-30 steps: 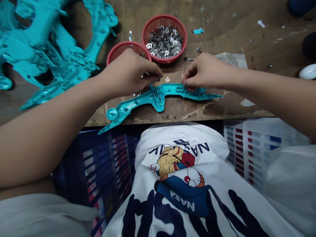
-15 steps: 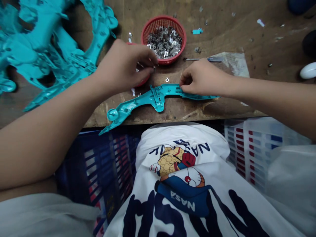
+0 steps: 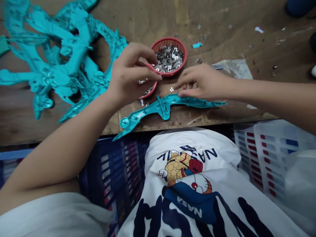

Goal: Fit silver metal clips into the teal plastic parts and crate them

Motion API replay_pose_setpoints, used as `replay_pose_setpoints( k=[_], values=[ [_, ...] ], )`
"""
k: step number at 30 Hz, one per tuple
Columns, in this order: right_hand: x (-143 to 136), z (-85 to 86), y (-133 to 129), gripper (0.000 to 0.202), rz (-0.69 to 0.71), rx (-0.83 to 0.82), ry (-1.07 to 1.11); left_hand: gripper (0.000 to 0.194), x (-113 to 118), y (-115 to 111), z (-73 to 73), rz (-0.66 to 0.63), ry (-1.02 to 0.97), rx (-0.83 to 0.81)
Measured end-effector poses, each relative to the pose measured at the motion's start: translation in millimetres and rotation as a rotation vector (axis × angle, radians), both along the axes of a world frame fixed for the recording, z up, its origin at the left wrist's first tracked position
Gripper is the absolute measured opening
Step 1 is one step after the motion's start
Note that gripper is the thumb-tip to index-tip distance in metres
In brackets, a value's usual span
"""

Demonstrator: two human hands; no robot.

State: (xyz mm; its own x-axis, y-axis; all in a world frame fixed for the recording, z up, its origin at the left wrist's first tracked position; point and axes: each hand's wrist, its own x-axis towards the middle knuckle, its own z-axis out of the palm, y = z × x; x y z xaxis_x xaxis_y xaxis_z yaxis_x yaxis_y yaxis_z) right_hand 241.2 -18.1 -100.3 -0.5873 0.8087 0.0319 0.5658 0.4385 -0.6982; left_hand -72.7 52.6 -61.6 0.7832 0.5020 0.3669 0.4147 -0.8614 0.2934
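A curved teal plastic part point(image 3: 163, 107) lies along the table's near edge, its ribbed inner side up and its left tip past the edge. My right hand point(image 3: 199, 81) is over its right half, fingers loosely apart and thumb at the part's upper edge. Just left of those fingertips, a small shiny metal piece point(image 3: 171, 89) rests on the wood. My left hand point(image 3: 134, 74) hovers with parted fingers over a red basket point(image 3: 151, 94) of metal pieces, which it partly hides. Nothing shows in either hand. Behind it stands a round red basket point(image 3: 185, 54) filled with small metal clips point(image 3: 169, 59).
Many teal plastic parts point(image 3: 59, 79) are piled at the left. A small teal piece point(image 3: 197, 45), loose metal bits and a scrap of paper point(image 3: 233, 67) lie on the table point(image 3: 222, 19). Below its edge are a blue crate point(image 3: 116, 168) and a translucent crate point(image 3: 266, 148).
My right hand's fingers have come off the teal part's inner side and opened towards the loose metal piece. My left hand's fingers have spread apart. The whole view has shifted slightly.
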Motion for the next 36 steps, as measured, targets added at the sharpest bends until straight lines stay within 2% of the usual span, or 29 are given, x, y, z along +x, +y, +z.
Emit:
replay_pose_setpoints(
  k=[2,4,8,11,14,16,19,22,26,36],
  values=[
    [-4.8,10.8,-4.4,0.037,-0.033,-0.102,0.213,0.06,3.5,-10.6,-0.4,-0.052,0.014,0.082],
    [-9.4,22.2,-9.3,0.039,-0.009,-0.154,0.316,0.06,8.0,-22.2,-0.1,-0.068,0.1,0.092],
    [-8.2,36.1,-14.0,0.03,0.061,-0.108,0.293,0.056,15.0,-34.8,2.3,-0.076,0.27,-0.005],
    [-0.4,36.5,-11.2,0.027,0.057,-0.091,0.261,0.057,15.9,-37.2,3.1,-0.094,0.218,-0.01],
    [6.9,24.5,-1.8,0.029,0.022,-0.088,0.211,0.048,16.1,-43.0,-2.8,-0.022,0.2,-0.063],
    [10.7,9.6,7.7,0.03,0.024,-0.062,0.144,0.042,18.6,-48.4,-12.5,0.008,0.299,-0.095],
    [15.5,-14.1,20.6,0.034,0.112,0.013,-0.002,0.046,25.6,-54.7,-31.7,-0.037,0.514,-0.121],
    [19.1,-29.3,26.4,0.039,0.214,0.055,-0.102,0.049,31.3,-56.7,-45.2,-0.102,0.591,-0.144],
    [19.5,-38.2,26.4,0.041,0.287,0.055,-0.095,0.053,33.3,-56.3,-46.9,-0.131,0.622,-0.165],
    [12.2,-42.7,23.3,0.056,0.227,-0.069,-0.044,0.059,35.9,-57.4,-44.4,-0.114,0.611,-0.223]
  ],
)
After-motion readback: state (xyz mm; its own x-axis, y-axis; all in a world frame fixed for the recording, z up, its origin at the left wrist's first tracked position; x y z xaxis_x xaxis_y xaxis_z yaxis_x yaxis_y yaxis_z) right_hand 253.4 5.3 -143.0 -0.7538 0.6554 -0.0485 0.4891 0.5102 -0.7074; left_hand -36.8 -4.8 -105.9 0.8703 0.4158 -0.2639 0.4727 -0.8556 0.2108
